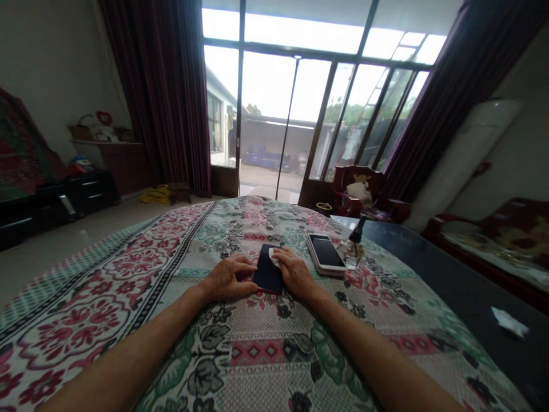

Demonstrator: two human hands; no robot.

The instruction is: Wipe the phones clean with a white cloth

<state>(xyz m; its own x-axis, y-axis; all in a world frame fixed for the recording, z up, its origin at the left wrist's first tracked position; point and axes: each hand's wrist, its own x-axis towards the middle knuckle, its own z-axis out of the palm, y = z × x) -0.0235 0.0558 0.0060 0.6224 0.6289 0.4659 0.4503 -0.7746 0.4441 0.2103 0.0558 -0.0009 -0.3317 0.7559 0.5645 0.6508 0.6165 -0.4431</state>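
Note:
A dark, flat rectangle with a thin red edge (266, 274), like a phone lying face up, rests on the flowered tablecloth (253, 349). My left hand (229, 276) steadies it, thumb at the lower left corner and fingers along its left side. With closed fingers, my right hand (294, 270) presses a small white tissue or cloth (273, 256) against the upper right of the dark surface. Most of the white piece is hidden under those fingers. Right of my right hand lies a light-framed smartphone (326, 253) with a dark screen.
A clear bottle with a black top (354, 243) stands just beyond the smartphone. On the dark tabletop (446, 280) to the right lies a crumpled white paper (509, 322). A wooden chair (359, 191) and a glass door (278, 126) are farther back.

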